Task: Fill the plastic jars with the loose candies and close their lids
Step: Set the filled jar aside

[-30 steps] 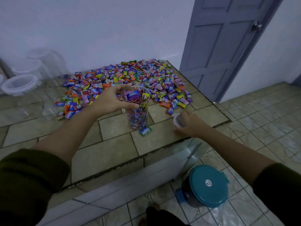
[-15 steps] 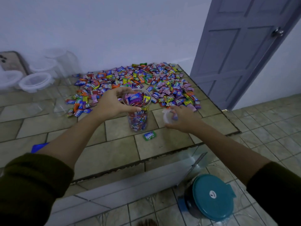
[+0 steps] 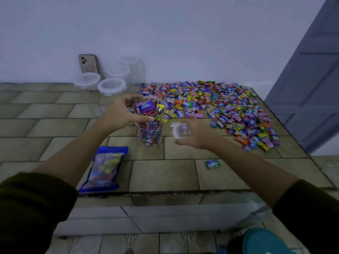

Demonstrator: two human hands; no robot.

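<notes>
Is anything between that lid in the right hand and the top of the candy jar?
No, the gap between the lid, held by the right hand, and the jar looks free. But candies are heaped to the jar's rim, and the left hand grips just there, which may hinder closing.

Dk olive sleeves [image 3: 31,208]; L hand [image 3: 121,114], R hand [image 3: 196,134] bare.

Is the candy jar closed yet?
Open. The jar has candies at its uncovered mouth; the right hand holds the lid beside it.
</notes>
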